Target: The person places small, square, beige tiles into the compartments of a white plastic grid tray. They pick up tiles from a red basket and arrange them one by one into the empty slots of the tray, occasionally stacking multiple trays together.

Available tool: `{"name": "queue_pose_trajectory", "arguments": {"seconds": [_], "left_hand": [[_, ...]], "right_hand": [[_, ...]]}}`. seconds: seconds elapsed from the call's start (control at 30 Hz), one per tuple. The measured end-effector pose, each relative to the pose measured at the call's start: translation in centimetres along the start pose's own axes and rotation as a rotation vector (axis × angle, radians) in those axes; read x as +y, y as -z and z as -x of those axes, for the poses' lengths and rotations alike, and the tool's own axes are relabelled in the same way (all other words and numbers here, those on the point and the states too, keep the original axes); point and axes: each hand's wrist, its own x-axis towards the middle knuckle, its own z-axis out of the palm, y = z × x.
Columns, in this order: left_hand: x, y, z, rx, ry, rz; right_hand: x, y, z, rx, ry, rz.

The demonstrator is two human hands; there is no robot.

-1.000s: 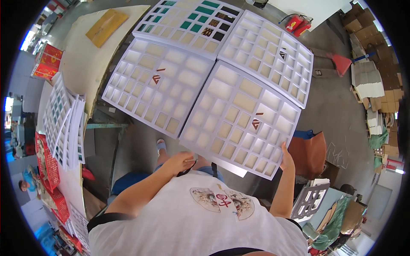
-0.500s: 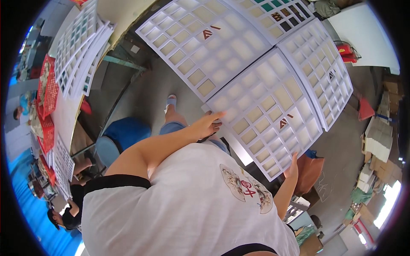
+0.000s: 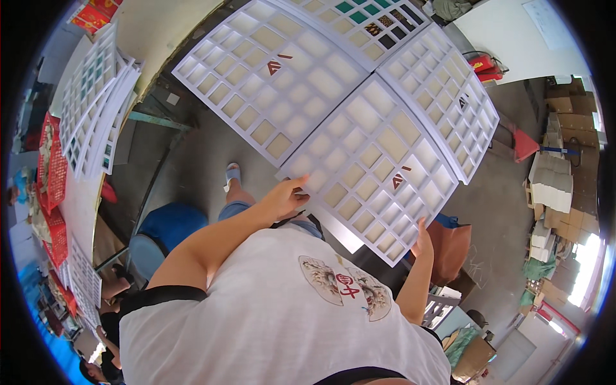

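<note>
Four big white grid boards with beige square cells lie side by side on a table. My left hand [image 3: 287, 196] grips the near-left corner of the closest board [image 3: 372, 168]. My right hand [image 3: 423, 235] holds the same board at its near-right corner. A second board [image 3: 276, 77] lies to the left, a third [image 3: 449, 102] to the right. The far board [image 3: 366, 19] has some dark and teal squares in its cells.
A stack of white grid boards [image 3: 96, 102] leans at the left beside red baskets [image 3: 54, 173]. A blue stool [image 3: 163, 231] stands by my leg. Cardboard boxes [image 3: 558, 173] are piled at the right, and an orange-brown seat [image 3: 452, 247] is close to my right arm.
The view has swung, so the boards shifted up and right in the picture. Both hands stay on the closest board's near corners.
</note>
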Motion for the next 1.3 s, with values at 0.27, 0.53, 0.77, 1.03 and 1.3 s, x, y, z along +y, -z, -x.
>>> {"name": "queue_pose_trajectory", "arguments": {"seconds": [0.27,0.53,0.77,1.03,1.3], "left_hand": [[3.2,3.5,2.7,-0.084,0.1,-0.129],[13.2,33.8,17.3,0.433,-0.67,0.091],[27.8,49.0,41.1,2.343,-1.091,-0.147],[50.5,53.5,45.1,1.714,-1.126,-0.89],[56.4,52.6,44.6,1.475,-0.715,-1.117]], "right_hand": [[-0.5,0.4,1.3,0.13,-0.033,-0.024],[-9.6,-8.5,3.2,1.163,1.067,0.935],[-11.2,-54.6,0.4,0.052,1.242,0.779],[-2.3,-95.3,-10.0,-0.499,1.237,1.076],[-0.9,-109.5,-13.4,-0.553,1.066,1.143]]}}
